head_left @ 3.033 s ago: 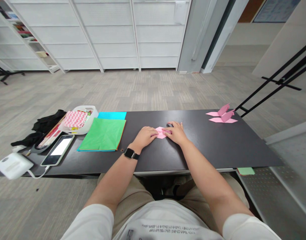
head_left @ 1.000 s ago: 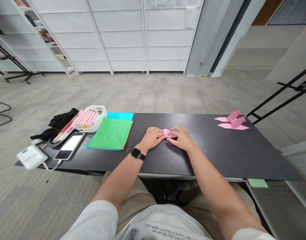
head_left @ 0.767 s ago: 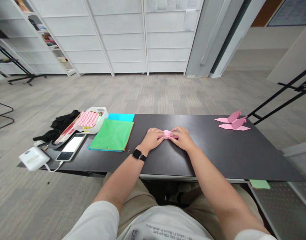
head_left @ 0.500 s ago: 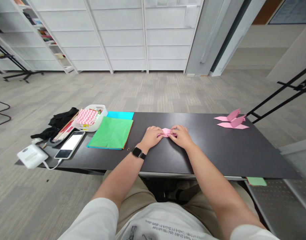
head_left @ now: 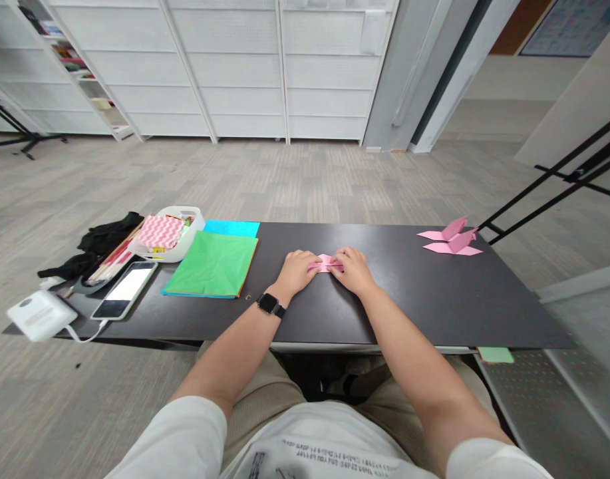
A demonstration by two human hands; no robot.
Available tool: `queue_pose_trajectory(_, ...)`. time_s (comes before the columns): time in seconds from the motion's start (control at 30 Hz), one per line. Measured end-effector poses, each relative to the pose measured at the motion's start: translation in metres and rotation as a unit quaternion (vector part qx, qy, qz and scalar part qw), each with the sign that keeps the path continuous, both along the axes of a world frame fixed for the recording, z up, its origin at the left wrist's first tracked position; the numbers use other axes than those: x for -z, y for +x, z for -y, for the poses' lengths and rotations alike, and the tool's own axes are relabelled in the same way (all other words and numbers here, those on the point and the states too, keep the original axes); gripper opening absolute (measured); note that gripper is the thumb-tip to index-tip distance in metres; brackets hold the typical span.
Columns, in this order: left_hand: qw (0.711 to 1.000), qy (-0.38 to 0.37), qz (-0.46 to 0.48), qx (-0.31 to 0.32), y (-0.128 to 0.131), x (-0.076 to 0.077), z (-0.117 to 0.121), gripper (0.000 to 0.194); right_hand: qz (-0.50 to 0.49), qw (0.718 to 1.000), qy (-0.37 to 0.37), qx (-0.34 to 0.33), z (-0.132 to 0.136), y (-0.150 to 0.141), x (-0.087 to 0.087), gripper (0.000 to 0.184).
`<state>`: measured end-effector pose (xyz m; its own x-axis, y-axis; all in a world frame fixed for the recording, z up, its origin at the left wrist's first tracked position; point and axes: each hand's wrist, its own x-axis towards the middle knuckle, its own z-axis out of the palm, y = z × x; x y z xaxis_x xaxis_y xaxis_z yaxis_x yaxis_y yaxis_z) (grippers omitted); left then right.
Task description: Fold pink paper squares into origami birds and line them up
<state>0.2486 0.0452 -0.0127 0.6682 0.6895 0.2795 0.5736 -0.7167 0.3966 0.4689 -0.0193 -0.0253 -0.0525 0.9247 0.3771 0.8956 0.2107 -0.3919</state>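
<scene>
A small folded piece of pink origami paper [head_left: 325, 263] lies on the dark table in front of me, partly covered by my fingers. My left hand [head_left: 299, 269] grips its left end, thumb and fingers closed on the paper. From the other side my right hand [head_left: 352, 267] is closed on the right end, fingertips pressing the paper near the tabletop. The finer folds under the fingertips are hidden. Two pink folded paper birds [head_left: 453, 247] sit at the far right of the table, one behind the other.
Left of my hands lies a stack of coloured paper [head_left: 212, 265], green on top. Beyond it are a white basket [head_left: 185, 247], a phone [head_left: 125, 290], a white power bank [head_left: 41, 315], a dark tray of pens [head_left: 108, 266] and black cloth [head_left: 110, 231]. A black stand [head_left: 544, 176] rises behind the right end.
The view has shifted slightly, so the table things appear a little further left. Both hands stay on the pink paper, and slightly more of its middle fold shows between them.
</scene>
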Motion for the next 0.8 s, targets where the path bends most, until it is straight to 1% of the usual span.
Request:
queue_pose_trajectory(0.2,1.0,0.003,-0.011,-0.004,0.001,0.005,-0.002,0.02,0.013,1.0,-0.012,0.011,0.0,-0.002,0.002,0.015)
queue_pose_trajectory(0.4,1.0,-0.01,-0.005,0.001,-0.003,0.007,-0.006,0.02,-0.008,0.997,-0.042,0.068,0.005,0.014,0.006,0.021)
queue_pose_trajectory(0.53,1.0,-0.019,-0.006,0.005,-0.005,0.007,-0.008,0.021,-0.009,0.995,-0.052,0.079,0.007,0.02,0.004,0.021)
queue_pose_trajectory(0.6,1.0,-0.02,-0.007,0.004,-0.005,0.007,-0.008,0.021,-0.012,0.997,-0.044,0.059,0.007,0.02,0.003,0.022)
queue_pose_trajectory(0.73,1.0,-0.005,-0.003,0.008,-0.005,0.003,-0.006,0.022,-0.012,0.999,-0.03,-0.026,0.004,0.017,0.002,0.026)
queue_pose_trajectory(0.8,1.0,0.015,0.002,0.019,-0.005,0.001,-0.003,0.022,-0.004,0.999,-0.03,-0.043,0.003,0.016,0.002,0.027)
